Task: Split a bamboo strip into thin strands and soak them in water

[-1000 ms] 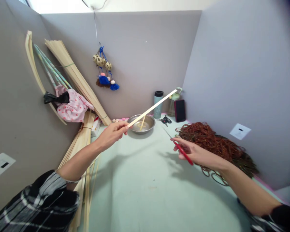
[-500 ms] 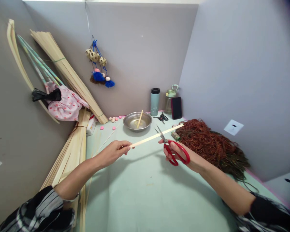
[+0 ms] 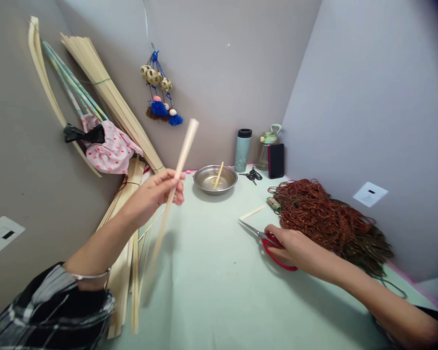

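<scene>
My left hand [image 3: 162, 187] pinches a pale wooden strip [image 3: 185, 148], which is held up at a steep slant with its lower end blurred. My right hand [image 3: 286, 242] is closed over the red handles of a pair of scissors [image 3: 279, 262], low over the table; some fingers are hidden behind the handles. The blades look closed and point left and away. Near their tip lies a short pale strip piece [image 3: 253, 212].
Behind is a steel bowl [image 3: 215, 190] with a strip in it. A tumbler [image 3: 243, 150], a green bottle [image 3: 269, 136], a phone [image 3: 276, 160] and keys [image 3: 254, 174] stand or lie to its right. Tangled brown cord [image 3: 324, 218] lies at right; bundled strips [image 3: 109, 92] lean at left.
My left hand has moved left and up, turning the strip from nearly level to steep. My right hand has lowered the scissors, whose blades have closed. A short piece now lies apart on the table.
</scene>
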A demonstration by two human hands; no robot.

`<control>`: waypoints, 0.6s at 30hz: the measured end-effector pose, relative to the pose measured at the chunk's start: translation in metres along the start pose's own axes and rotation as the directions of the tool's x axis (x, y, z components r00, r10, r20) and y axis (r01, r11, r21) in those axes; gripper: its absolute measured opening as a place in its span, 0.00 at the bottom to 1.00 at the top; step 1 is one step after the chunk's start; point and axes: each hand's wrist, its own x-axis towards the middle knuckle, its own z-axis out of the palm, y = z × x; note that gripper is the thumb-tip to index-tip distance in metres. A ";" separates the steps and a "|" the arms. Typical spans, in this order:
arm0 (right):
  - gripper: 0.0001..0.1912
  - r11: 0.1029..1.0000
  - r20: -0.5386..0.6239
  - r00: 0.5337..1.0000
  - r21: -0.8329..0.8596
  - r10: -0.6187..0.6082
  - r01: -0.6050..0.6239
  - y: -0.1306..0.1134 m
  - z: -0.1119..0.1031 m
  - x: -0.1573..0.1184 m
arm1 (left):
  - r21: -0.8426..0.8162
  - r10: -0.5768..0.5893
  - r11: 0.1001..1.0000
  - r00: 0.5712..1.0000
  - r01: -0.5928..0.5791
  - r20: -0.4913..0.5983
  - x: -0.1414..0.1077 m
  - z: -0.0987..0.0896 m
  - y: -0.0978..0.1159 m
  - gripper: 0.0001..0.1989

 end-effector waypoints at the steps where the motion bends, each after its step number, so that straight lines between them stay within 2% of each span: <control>1: 0.07 0.988 0.034 0.999 -0.150 -0.025 0.029 -0.002 -0.002 -0.001 | -0.102 0.033 0.994 0.996 -0.041 -0.077 0.003 -0.003 0.009 0.08; 4: 0.11 0.896 0.121 0.992 -0.435 -0.037 0.086 -0.011 -0.014 0.004 | -0.267 0.070 0.955 0.974 -0.128 -0.216 0.010 -0.005 0.024 0.03; 7: 0.15 0.830 0.051 0.996 -0.551 -0.076 0.091 -0.019 -0.027 0.025 | -0.340 0.044 0.933 0.977 -0.115 -0.211 0.014 0.002 0.021 0.03; 10: 0.15 0.789 -0.066 0.984 -0.608 -0.163 0.090 -0.018 -0.030 0.058 | -0.430 0.005 0.899 0.984 -0.084 -0.181 0.018 0.015 0.014 0.04; 13: 0.13 0.784 -0.054 0.982 -0.612 -0.179 0.109 -0.009 -0.023 0.088 | -0.513 -0.016 0.857 0.990 -0.057 -0.138 0.026 0.029 0.012 0.04; 15: 0.13 0.790 -0.044 0.979 -0.598 -0.199 0.134 -0.003 -0.017 0.100 | -0.539 -0.020 0.841 0.994 -0.043 -0.111 0.032 0.037 0.014 0.04; 18: 0.14 0.819 -0.075 0.971 -0.553 -0.229 0.150 0.001 -0.016 0.103 | -0.576 -0.031 0.816 0.992 -0.045 -0.122 0.043 0.044 0.015 0.03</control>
